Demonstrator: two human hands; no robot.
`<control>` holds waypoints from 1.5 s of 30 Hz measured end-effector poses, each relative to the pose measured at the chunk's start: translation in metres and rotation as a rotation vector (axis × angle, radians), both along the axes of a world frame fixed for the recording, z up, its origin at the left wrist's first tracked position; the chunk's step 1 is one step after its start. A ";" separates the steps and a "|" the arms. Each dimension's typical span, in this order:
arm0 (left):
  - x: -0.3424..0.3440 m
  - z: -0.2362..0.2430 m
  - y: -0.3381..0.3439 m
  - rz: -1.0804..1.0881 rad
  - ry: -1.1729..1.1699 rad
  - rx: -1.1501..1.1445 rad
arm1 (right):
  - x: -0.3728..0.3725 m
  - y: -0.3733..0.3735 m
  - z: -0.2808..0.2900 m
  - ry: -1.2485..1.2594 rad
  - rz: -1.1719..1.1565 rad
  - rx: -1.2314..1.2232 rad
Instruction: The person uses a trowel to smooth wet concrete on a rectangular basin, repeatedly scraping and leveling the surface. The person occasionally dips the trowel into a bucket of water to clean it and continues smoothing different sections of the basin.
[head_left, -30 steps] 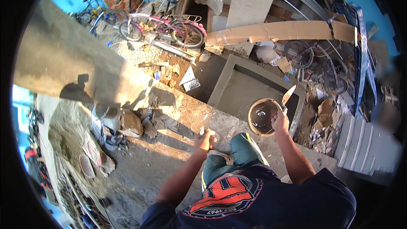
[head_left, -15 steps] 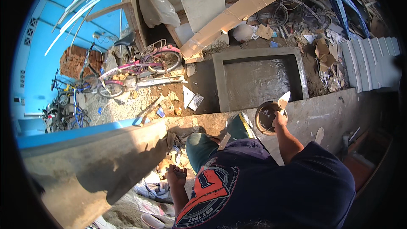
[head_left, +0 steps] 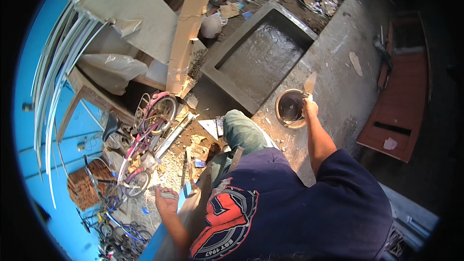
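Note:
My right hand is closed around a pointed trowel, its blade pointing away from me. That hand is at the rim of a round bucket with a dark inside; whether the fingers also grip the rim, I cannot tell. My left hand, out to the left, is curled around a small grey ridged object whose kind is unclear. Beyond the bucket lies a rectangular cement basin with a wet, shiny floor.
A concrete ledge runs along the basin's near side. At left are a pink bicycle, stacked bricks and long pale pipes. A long cardboard strip leans behind the basin. A reddish-brown door panel lies at right.
My view has turned toward the right, so the surroundings appear rotated. My left hand has reached outward to the left with the grey object. The right hand still holds the trowel at the bucket.

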State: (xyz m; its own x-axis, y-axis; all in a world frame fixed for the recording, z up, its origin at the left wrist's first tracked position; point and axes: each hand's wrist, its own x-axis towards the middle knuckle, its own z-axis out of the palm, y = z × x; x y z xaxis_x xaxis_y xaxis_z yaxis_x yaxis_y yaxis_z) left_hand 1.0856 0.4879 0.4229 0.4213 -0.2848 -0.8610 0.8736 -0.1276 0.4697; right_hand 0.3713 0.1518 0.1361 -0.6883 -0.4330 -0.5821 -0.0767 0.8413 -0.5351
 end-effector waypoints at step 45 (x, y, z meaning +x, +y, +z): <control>0.027 -0.616 -0.488 -2.852 -1.726 0.030 | 0.212 0.176 -0.398 0.291 -0.542 -0.072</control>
State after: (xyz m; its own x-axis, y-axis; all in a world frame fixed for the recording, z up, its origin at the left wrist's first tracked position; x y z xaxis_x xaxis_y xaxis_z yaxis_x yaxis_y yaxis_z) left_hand 1.1122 -0.0001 -0.1934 -0.4361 -0.5640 -0.7013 -0.7962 0.6050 0.0085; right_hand 0.5828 0.3275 -0.2615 -0.9476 -0.0086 -0.3194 0.1998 0.7642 -0.6133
